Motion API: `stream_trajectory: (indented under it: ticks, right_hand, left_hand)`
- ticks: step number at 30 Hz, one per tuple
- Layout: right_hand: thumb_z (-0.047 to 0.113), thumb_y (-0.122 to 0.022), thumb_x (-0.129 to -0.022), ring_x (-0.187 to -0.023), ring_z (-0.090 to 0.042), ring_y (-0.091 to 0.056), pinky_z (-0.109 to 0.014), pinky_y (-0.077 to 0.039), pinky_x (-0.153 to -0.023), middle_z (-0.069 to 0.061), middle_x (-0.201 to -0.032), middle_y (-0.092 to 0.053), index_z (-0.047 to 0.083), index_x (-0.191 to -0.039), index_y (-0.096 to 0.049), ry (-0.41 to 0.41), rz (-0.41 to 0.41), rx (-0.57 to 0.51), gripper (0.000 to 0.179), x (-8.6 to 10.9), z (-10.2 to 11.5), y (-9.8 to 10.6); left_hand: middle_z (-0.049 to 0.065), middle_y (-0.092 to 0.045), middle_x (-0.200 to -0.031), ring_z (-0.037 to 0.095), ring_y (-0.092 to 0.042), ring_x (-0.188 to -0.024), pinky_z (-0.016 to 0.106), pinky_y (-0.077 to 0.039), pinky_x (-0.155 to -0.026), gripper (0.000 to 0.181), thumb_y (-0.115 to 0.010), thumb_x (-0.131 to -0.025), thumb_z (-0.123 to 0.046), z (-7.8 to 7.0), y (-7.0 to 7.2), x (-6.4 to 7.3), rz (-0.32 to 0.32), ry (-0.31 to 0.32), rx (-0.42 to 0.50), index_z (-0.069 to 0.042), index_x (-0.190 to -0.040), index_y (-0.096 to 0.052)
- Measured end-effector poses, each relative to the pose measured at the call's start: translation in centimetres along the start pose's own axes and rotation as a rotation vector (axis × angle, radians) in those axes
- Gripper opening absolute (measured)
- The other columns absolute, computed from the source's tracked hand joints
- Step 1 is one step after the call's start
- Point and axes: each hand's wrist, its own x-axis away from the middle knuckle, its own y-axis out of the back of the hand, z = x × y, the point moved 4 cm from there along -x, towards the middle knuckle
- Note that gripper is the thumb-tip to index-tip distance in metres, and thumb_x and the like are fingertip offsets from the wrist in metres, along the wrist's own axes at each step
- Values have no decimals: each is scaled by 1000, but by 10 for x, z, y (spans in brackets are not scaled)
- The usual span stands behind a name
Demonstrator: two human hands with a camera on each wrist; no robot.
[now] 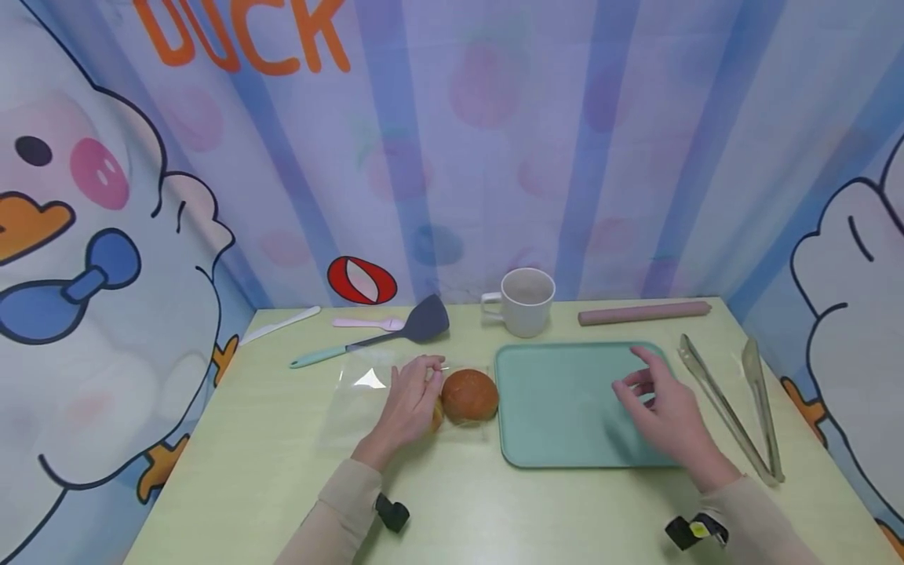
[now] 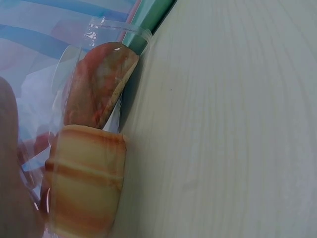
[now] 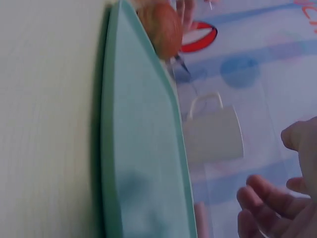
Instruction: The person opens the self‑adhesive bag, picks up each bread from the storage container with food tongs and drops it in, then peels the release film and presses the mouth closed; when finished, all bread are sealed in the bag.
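Resting nearer the bun [image 1: 470, 397]: left hand [image 1: 410, 399], grip unclear.
Rightward lies that bun, beside the tray [image 1: 558, 408]; right hand [image 1: 667, 412] loosely spread.

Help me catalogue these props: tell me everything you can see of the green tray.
The tray is pale blue-green and rectangular, with rounded corners, a smooth floor and a low raised rim; it looks like plastic. It lies flat on the table, long sides running left to right, between the round bun and the metal tongs. The right hand is held above its right end, with a soft shadow below. Whether the bun touches its left rim is unclear.
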Motion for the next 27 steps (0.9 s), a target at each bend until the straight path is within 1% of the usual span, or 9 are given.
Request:
stream_trajectory:
  ticks: [2, 4, 6, 11, 15, 20, 24, 27]
  right_hand:
    - [19, -67, -103, -85, -14, -69, -26, -57, -67, -6, -100, -74, 3, -153, -45, 33, 26, -53, 57, 0, 9, -14]
    - [17, -68, -102, -82, -8, -67, -24, -56, -65, -2, -97, -74, 3, -151, -47, 64, 64, -101, 54, 1, 19, -28]
    - [16, -69, -102, -81, -5, -67, -26, -57, -65, 1, -97, -73, 4, -150, -49, 91, 117, -152, 53, 2, 30, -43]
    - [16, -68, -103, -83, -7, -67, -27, -58, -66, 4, -99, -72, 8, -151, -48, 138, 275, -253, 52, 7, 56, -72]
    - [20, -67, -104, -85, -8, -68, -28, -59, -67, 5, -100, -71, 7, -152, -46, 145, 369, -300, 53, 14, 69, -90]
    - [22, -65, -105, -86, -10, -69, -28, -61, -70, 2, -104, -71, 4, -152, -44, 149, 458, -371, 55, 20, 85, -110]
    - [21, -65, -105, -84, -11, -70, -28, -61, -73, 0, -105, -72, 3, -153, -44, 153, 496, -415, 56, 21, 98, -125]
    - [23, -65, -105, -84, -11, -70, -29, -61, -76, 0, -107, -72, 5, -155, -41, 125, 521, -429, 58, 21, 105, -135]
  left_hand:
    - [12, -64, -141, 38, -50, -141, 82, -9, -117, 19, -40, -111, -23, 0, 0, 0, -1, 2, 3, -12, -111, -55]
    - [12, -65, -141, 38, -50, -141, 82, -9, -117, 19, -40, -111, -23, 1, 0, 0, 0, 5, 8, -12, -111, -55]
    - [13, -65, -141, 38, -50, -141, 81, -8, -117, 20, -40, -111, -23, 1, -1, 0, -1, 7, 12, -11, -111, -55]
    - [13, -64, -141, 38, -50, -141, 81, -8, -118, 20, -40, -111, -23, 0, 0, 0, -5, 7, 18, -11, -112, -56]
    - [13, -64, -140, 38, -51, -140, 82, -9, -117, 19, -41, -111, -23, -1, -1, 2, -6, 2, 22, -11, -113, -56]
    - [13, -64, -141, 39, -50, -140, 82, -8, -117, 19, -40, -112, -23, -1, 0, 2, -4, 12, 19, -11, -112, -55]
    - [12, -65, -141, 38, -50, -142, 81, -8, -118, 20, -39, -112, -25, 0, 0, 1, -1, 18, 12, -12, -113, -55]
    - [12, -65, -141, 37, -50, -141, 81, -9, -118, 20, -39, -112, -25, 0, -1, 0, -3, 16, 6, -13, -113, -55]
